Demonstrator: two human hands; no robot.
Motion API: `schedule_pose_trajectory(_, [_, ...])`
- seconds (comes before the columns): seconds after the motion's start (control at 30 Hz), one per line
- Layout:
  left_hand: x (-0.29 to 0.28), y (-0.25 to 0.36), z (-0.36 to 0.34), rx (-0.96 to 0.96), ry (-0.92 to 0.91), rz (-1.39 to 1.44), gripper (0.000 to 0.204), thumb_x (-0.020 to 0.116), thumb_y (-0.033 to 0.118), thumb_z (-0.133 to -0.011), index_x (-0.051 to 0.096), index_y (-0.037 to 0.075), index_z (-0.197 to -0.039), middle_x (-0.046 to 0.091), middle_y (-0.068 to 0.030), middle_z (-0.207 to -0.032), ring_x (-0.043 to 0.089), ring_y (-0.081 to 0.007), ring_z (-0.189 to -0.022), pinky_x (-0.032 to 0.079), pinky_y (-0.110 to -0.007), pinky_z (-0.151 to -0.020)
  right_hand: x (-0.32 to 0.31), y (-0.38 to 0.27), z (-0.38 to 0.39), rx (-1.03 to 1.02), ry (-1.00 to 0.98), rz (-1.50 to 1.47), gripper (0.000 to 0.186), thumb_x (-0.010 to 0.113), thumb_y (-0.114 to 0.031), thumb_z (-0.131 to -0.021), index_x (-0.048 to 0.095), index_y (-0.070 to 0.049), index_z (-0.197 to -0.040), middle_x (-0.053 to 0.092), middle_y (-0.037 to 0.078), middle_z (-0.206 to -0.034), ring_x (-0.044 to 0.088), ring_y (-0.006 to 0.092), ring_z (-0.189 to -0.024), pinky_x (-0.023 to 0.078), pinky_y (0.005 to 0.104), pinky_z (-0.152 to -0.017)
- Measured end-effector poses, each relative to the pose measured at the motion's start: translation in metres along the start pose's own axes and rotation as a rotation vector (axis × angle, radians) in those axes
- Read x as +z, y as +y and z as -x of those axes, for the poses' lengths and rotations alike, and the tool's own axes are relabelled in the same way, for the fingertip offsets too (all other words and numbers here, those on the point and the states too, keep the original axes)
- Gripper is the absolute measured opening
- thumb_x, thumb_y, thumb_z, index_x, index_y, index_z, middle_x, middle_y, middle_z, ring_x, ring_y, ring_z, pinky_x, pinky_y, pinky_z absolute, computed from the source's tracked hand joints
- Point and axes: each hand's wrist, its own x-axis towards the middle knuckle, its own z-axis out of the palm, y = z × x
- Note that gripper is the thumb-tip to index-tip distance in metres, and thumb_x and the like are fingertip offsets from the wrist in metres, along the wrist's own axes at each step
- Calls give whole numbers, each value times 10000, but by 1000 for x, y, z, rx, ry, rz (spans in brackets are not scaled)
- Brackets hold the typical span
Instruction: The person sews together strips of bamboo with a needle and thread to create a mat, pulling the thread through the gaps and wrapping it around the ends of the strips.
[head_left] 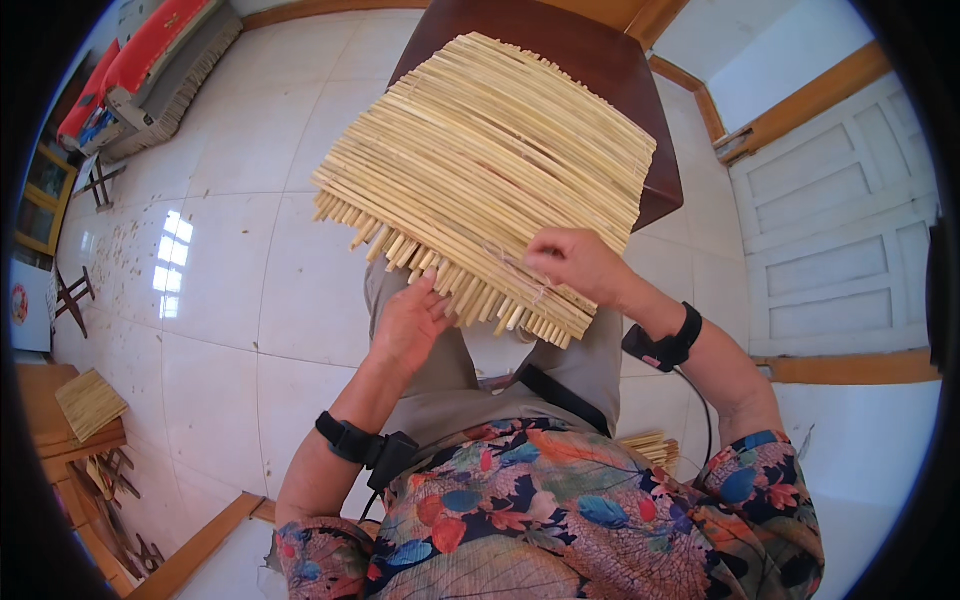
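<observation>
A mat of straight, straw-coloured stalks point(480, 150) lies tilted across my lap and the dark red-brown seat in front of me. Uneven stalk ends stick out along its near left edge. There my left hand point(408, 322) is closed on the edge, thumb over the stalk ends and the other fingers curled beside them. Over the near right part, my right hand point(572, 262) is pinched together just above the surface. Thin pale string point(512, 266) runs loosely across the stalks to its fingertips, which are partly hidden.
Under the mat's far end stands the dark red-brown seat point(655, 200). A bundle of stalks point(650, 448) lies on the floor by my right side. Stalk scraps dot the tiles at left. White panelled doors point(835, 215) stand at right, a red-covered couch point(150, 50) at far left.
</observation>
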Motion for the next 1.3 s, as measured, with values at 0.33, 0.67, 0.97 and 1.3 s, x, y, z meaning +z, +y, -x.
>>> schedule_pose_trajectory(0.33, [-10,-4,-9,13,-108,91,265,624,356,-869,531,120,-945,608,-10,-857,585,-144,-788,485,-331,-736,29,10,-17,-414,197,895,112,581,-174,-786,607,-66,-803,597,135,-765,584,330,-713,470,405,-633])
schedule_pose_trajectory(0.67, [-1,8,-26,-14,-73,-205,463,672,337,-830,510,58,-1163,624,-73,-946,649,-206,-763,538,-394,-635,19,-7,-21,-333,51,884,115,572,-137,-781,594,-29,-745,610,147,-714,583,314,-644,468,371,-603])
schedule_pose_trajectory(0.97, [6,7,-30,53,-12,-157,459,680,292,-825,502,71,-1185,623,-83,-1002,657,-195,-807,549,-359,-653,-29,-61,51,-9,-217,24,83,545,-79,-838,570,-5,-809,640,93,-810,584,128,-561,478,242,-533])
schedule_pose_trajectory(1.3, [1,8,-37,-61,-43,-146,498,678,303,-830,483,86,-1235,607,-81,-1075,637,-212,-905,547,-395,-700,-62,-101,65,-372,49,-613,93,555,-91,-871,524,-8,-899,530,41,-690,507,113,-515,455,266,-511])
